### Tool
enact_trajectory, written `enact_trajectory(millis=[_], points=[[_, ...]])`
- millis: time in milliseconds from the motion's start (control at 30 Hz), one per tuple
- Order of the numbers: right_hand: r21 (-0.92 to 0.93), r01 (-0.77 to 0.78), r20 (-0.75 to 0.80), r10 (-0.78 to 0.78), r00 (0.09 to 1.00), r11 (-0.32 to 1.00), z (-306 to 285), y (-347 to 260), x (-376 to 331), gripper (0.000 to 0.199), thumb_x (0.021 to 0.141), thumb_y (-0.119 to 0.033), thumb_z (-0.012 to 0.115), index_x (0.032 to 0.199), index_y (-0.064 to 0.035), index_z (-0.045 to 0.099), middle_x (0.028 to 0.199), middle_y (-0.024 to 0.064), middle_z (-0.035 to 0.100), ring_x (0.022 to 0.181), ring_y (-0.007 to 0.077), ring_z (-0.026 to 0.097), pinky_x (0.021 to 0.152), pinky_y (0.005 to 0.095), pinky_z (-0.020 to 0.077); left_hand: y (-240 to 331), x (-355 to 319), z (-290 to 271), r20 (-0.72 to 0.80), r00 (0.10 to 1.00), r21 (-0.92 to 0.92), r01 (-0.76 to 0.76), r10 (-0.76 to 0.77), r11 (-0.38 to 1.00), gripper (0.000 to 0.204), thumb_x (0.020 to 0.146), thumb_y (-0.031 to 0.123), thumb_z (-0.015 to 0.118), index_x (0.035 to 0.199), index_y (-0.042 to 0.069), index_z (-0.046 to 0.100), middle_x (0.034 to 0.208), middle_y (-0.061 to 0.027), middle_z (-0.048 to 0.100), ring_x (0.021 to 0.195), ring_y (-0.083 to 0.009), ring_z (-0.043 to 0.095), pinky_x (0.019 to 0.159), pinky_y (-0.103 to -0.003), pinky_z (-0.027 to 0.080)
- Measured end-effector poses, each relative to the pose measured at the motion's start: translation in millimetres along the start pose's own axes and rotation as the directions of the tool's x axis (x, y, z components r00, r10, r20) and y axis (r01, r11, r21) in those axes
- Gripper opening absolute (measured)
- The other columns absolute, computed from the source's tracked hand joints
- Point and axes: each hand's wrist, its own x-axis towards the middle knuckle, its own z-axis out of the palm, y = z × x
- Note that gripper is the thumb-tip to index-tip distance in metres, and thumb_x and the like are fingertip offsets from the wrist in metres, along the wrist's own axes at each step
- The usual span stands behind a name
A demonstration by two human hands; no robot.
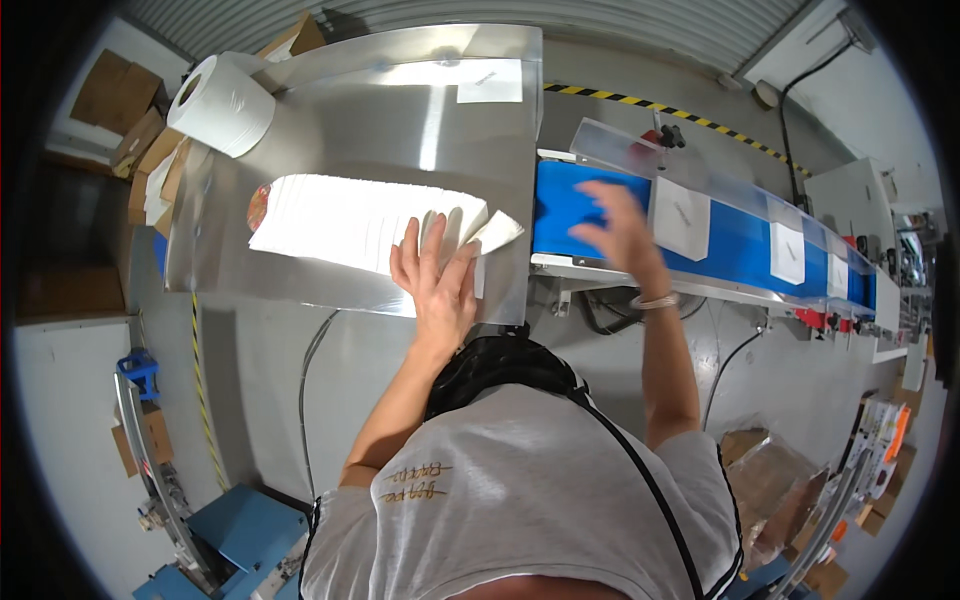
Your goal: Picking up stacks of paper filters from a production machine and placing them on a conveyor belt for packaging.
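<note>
- Nearest is the person's pale grey shirt (560,480), with a thin black strap (650,482) running down over it and a black pouch (505,370) at the waist
- The left hand (437,285) reaches over the near edge of the table, fingers somewhat spread and bent onto the right end of the row of white pieces; whether it pinches any of them I cannot tell
- The right hand (625,235) is blurred, held over the near end of the belt with the fingers apart and nothing seen in it; a pale band (655,301) sits on its wrist
- The row of white pieces (350,215) lies across the table in front of the person, packed close together along most of its length and fanned open at the right, where one piece (496,232) leans outward
- A round, red patterned thing (258,208) stands against the left end of the row
- The shiny metal table (330,125) carries the row and meets the belt at its right side
- The blue belt (737,232) runs off to the right; on it, spaced apart, lie a white square (680,220) just beside the right hand, then a second square (787,252) and a third square (837,275)
- A clear guard (608,143) stands along the belt's far side, with a black knob (673,136) near it
- A large white roll (235,110) rests at the table's far left corner
- A flat white square (490,82) lies near the table's far right corner
- Beyond are cardboard boxes (115,90) at the left, yellow-and-black striped tape (650,104) on the floor and a ribbed grey wall (600,35)
</note>
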Motion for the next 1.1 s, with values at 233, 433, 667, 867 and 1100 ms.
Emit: enact_trajectory(millis=[233,433,667,867,1100], points=[[0.458,-0.419,0.431,0.217,0.876,0.784,55.3,-27.8,32.7,0.038,0.080,-0.020,0.074,0.111,-0.0048,0.058,0.113,0.0082,0.060,0.106,0.0167,0.056,0.091,0.0313,0.0458,-2.2,7.0,-4.9,0.028,0.999,0.000,0.030,-0.030,1.000,0.035,0.088,0.027,0.061,0.117,0.009,0.063,0.148,-0.0203,0.029,0.138,-0.0421,0.019,0.109,-0.055,0.011],[0.166,-0.770,0.019,0.779,0.627,0.616,-4.2,44.4,8.7,0.040,0.089,-0.033,0.064,0.111,-0.0005,0.060,0.099,0.0139,0.067,0.084,0.0211,0.062,0.080,0.0327,0.0489,-19.0,0.0,-3.9,-0.011,0.998,0.029,0.061,-0.061,0.998,0.032,0.082,0.007,0.065,0.114,0.008,0.063,0.139,-0.0179,0.042,0.132,-0.0402,0.032,0.107,-0.055,0.019],[-0.186,-0.059,-0.191,0.023,0.981,0.981,6.2,23.9,-2.3,0.054,0.072,-0.019,0.078,0.119,-0.0042,0.055,0.113,0.0151,0.059,0.103,0.0321,0.056,0.089,0.0402,0.0455,-6.4,6.4,-5.6,-0.001,0.998,-0.003,0.068,-0.068,0.998,0.028,0.078,0.000,0.065,0.104,0.009,0.068,0.136,-0.0142,0.047,0.133,-0.0378,0.033,0.109,-0.053,0.014],[0.060,0.268,0.163,-0.275,0.948,0.961,72.5,-35.9,40.9,0.041,0.076,-0.022,0.075,0.111,-0.0105,0.059,0.130,0.0117,0.050,0.120,0.0254,0.046,0.099,0.0379,0.0388,-5.8,10.3,-9.4,0.018,1.000,-0.010,0.013,-0.013,1.000,0.026,0.083,0.013,0.063,0.108,0.009,0.066,0.145,-0.0166,0.037,0.138,-0.0407,0.022,0.109,-0.055,0.010],[0.985,-0.089,-0.016,0.586,0.810,0.150,48.6,100.7,-21.6,0.048,0.089,-0.041,0.062,0.112,0.0008,0.055,0.095,0.0114,0.064,0.083,0.0185,0.060,0.073,0.0322,0.0479,-19.5,11.1,-8.8,-0.016,0.997,0.014,0.071,-0.071,0.997,0.033,0.082,0.005,0.065,0.114,0.004,0.063,0.138,-0.0180,0.043,0.131,-0.0401,0.033,0.107,-0.055,0.020]])
